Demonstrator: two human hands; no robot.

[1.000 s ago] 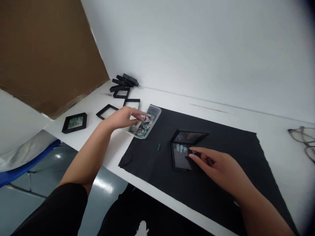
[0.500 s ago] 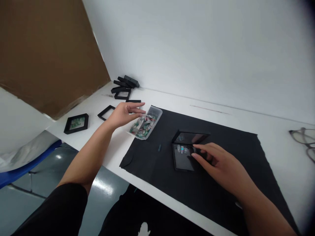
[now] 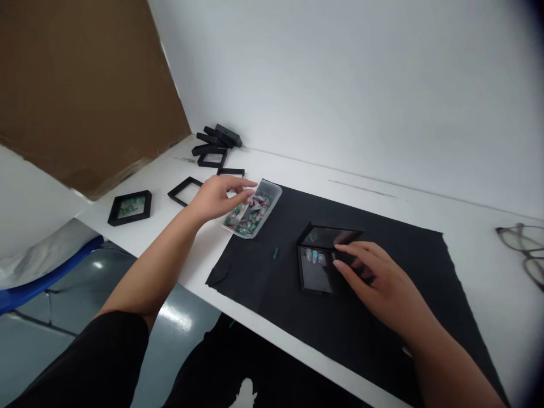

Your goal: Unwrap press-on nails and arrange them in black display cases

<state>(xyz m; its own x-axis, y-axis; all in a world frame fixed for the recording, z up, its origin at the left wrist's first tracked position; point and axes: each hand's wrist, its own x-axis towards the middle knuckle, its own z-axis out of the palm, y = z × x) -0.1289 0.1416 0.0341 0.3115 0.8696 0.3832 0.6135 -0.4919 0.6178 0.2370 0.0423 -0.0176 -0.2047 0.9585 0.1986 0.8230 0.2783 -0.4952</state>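
A clear plastic tray [image 3: 272,195] full of small green, red and grey pieces sits at the far left corner of a black cloth [image 3: 382,317]. My left hand [image 3: 219,195] hovers over its left side, fingers loosely curled and apart, nothing visibly held. An open black display case [image 3: 314,275] lies mid-cloth with three small pieces [image 3: 314,256] in a row along its top. My right hand [image 3: 374,277] rests on the case's right side, fingers spread. A tiny teal piece [image 3: 275,253] lies loose on the cloth between tray and case.
Several empty black frames [image 3: 185,191] and a stack of them [image 3: 216,139] lie at the back left. A closed black case with green pieces [image 3: 130,207] sits near the table's left edge. Glasses [image 3: 522,246] lie far right. A brown board [image 3: 76,85] leans left.
My left hand lifted slightly off the tray's pieces and shifted a little left. My right hand slid from the row of pieces to rest on the case's right side.
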